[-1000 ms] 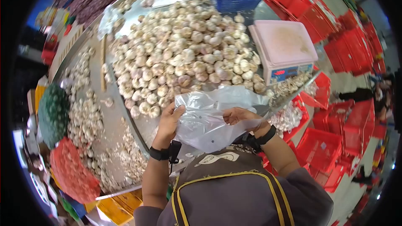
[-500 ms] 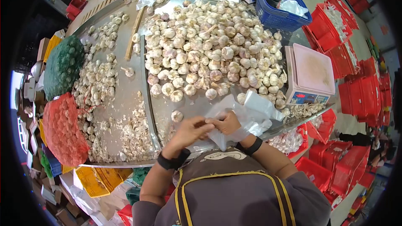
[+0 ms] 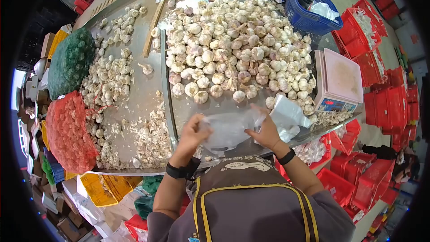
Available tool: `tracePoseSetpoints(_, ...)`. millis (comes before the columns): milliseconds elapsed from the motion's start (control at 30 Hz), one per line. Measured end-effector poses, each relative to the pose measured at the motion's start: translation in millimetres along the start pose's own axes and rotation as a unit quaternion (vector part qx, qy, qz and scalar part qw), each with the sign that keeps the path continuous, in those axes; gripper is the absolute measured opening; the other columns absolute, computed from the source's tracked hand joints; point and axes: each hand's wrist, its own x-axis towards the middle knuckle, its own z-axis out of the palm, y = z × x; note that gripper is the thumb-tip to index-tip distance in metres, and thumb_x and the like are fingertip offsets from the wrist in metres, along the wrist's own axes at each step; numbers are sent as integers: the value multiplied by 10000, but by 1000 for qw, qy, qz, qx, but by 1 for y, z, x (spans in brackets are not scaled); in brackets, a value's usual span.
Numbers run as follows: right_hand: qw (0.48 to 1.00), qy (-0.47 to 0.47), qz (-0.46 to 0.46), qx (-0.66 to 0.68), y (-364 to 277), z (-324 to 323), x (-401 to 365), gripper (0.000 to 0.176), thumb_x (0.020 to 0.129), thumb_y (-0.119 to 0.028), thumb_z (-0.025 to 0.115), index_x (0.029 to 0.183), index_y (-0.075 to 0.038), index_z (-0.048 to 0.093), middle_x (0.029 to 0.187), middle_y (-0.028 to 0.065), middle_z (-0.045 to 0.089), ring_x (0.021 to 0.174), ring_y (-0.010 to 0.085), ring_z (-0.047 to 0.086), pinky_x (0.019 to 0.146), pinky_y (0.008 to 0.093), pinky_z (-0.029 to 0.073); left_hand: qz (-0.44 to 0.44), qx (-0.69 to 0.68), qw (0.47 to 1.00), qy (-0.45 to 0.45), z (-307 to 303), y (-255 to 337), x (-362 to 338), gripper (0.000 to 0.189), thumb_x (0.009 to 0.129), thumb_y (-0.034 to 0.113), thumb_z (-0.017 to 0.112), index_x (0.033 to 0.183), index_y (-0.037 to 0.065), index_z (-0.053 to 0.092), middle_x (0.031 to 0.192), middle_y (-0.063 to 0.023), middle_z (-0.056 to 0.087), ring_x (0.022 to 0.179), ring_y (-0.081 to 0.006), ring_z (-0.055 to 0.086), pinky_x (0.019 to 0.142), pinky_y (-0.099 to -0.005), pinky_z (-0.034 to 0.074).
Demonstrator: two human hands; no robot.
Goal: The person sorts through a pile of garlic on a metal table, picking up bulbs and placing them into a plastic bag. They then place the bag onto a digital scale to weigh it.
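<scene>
A clear plastic bag (image 3: 228,130) is stretched between my two hands above the front of the metal table. My left hand (image 3: 193,135) has its fingers closed on the bag's left side. At the bag's right side my right hand (image 3: 265,130) grips the plastic between thumb and fingers. Just beyond the bag lies a large heap of garlic bulbs (image 3: 233,49). A stack of plastic bags (image 3: 286,113) rests right of my right hand, touching the edge of the heap.
A scale (image 3: 338,80) and a blue basket (image 3: 309,11) stand at the right. A metal divider (image 3: 166,85) splits the table. Left of it are loose garlic, peelings (image 3: 150,139), a wooden stick (image 3: 154,28), and green (image 3: 71,65) and red (image 3: 72,132) net sacks.
My hands have moved apart, spreading the plastic bag between them. A single bulb that lay beyond my left hand is no longer visible. The view has shifted slightly.
</scene>
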Motion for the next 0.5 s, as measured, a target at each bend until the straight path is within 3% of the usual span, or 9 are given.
tracePoseSetpoints(67,987,-52,-148,-28,-4,10,3,471,826,-127,635,1286,-100,537,942,59,627,912,206,603,787,330,502,106,338,933,-64,-2,-5,-1,179,841,100,664,1002,57,598,687,-17,557,600,-104,515,530,-283,419)
tracePoseSetpoints(100,987,-54,-148,-28,0,16,3,471,826,-127,635,1286,-100,537,942,59,627,912,206,603,787,330,502,104,337,934,-63,-7,-5,-2,179,841,100,664,1002,57,598,687,-17,557,600,-104,515,530,-283,419)
tracePoseSetpoints(167,941,-212,37,260,7,21,3,363,866,-97,555,1227,-96,594,762,24,589,736,168,594,678,272,490,236,517,820,70,-20,-5,-6,159,832,92,657,978,47,610,718,-50,598,638,-115,567,555,-312,444)
tracePoseSetpoints(233,894,-253,125,349,8,11,2,243,941,-122,508,1131,-36,633,657,-13,522,594,111,529,561,232,424,202,526,819,113,-58,-8,-9,122,846,106,648,945,41,617,741,-73,637,652,-145,621,576,-337,477)
tracePoseSetpoints(300,669,-466,249,522,21,1,0,246,992,-164,489,1085,16,627,662,-27,503,558,80,478,511,228,373,-98,391,915,37,-107,-34,-13,137,860,139,655,925,21,635,773,-80,671,669,-198,662,591,-361,511)
tracePoseSetpoints(333,624,-486,256,556,28,5,-3,282,1012,-198,474,1079,39,612,640,-34,478,578,68,466,506,223,362,-102,390,915,33,-105,-33,-22,137,860,139,655,925,21,635,773,-80,671,669,-198,662,591,-361,511)
tracePoseSetpoints(400,537,-408,306,672,48,33,-17,274,1011,-189,469,1094,33,605,659,-37,484,601,68,470,512,216,362,-282,-148,945,72,-99,-26,-42,184,877,184,656,934,9,651,777,-61,674,629,-186,643,570,-327,517)
tracePoseSetpoints(467,274,-297,346,847,67,68,-22,295,1004,-154,450,1200,43,549,823,6,587,741,110,565,611,212,456,-300,-235,917,115,-115,-65,-40,209,884,201,650,962,8,655,803,-63,682,638,-181,648,586,-319,530)
tracePoseSetpoints(500,276,-293,344,848,71,82,-21,295,1004,-154,450,1200,43,549,823,6,587,741,110,565,611,212,456,-313,-320,880,158,-125,-91,-33,234,892,218,644,990,6,659,830,-64,690,646,-176,653,602,-310,542)
